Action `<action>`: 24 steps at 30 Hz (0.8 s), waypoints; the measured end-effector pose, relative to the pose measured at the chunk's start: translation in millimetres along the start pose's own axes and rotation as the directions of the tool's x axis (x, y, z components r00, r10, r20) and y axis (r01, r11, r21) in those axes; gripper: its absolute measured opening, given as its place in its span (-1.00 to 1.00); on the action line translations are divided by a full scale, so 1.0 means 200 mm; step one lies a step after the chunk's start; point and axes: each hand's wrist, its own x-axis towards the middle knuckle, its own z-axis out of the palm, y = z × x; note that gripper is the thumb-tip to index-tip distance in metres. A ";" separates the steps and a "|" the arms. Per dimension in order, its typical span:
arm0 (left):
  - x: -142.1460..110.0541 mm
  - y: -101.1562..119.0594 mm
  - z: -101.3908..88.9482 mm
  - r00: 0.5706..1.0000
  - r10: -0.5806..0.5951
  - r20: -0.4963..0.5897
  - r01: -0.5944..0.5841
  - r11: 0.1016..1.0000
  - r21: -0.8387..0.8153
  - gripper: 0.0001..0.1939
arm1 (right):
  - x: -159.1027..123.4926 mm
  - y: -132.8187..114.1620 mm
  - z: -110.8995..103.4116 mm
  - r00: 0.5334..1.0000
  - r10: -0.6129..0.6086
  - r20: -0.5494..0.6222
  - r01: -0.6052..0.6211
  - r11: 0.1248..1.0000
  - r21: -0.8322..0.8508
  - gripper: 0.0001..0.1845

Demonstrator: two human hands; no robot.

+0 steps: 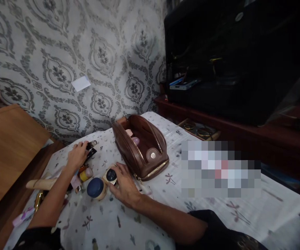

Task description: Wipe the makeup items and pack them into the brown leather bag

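An open brown leather toiletry bag (142, 158) stands on a white flower-printed cloth (165, 208), with a few small items inside it. My right hand (123, 184) lies just left of the bag, its fingers closed round a small jar with a dark lid (111, 175). A larger blue-lidded jar (96, 188) sits beside it, untouched. My left hand (77, 155) reaches farther back, its fingers curled over a black flat item (91, 148). Small bottles and tubes (83, 175) lie between the two hands.
A wooden-handled brush (39, 184) and more small cosmetics lie at the left edge of the cloth. A wooden table (6, 146) stands to the left, and a dark cabinet with a shelf (230, 69) to the right. Patterned wallpaper is behind.
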 end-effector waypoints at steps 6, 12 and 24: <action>-0.40 0.06 -0.18 0.973 0.119 -0.200 -0.159 0.968 -0.197 -0.63 | 0.01 -0.07 -0.07 0.975 -0.149 -0.167 0.176 0.972 0.156 -0.62; -0.74 0.28 -0.27 0.935 0.164 -0.315 -0.234 0.952 -0.196 -0.65 | -0.02 -0.14 -0.10 0.997 -0.015 -0.071 0.042 0.920 0.391 -0.47; -0.87 0.26 -0.19 0.962 0.022 -0.273 -0.146 0.885 -0.443 -0.62 | -0.03 -0.21 -0.10 0.985 0.160 0.064 -0.162 0.727 0.667 -0.58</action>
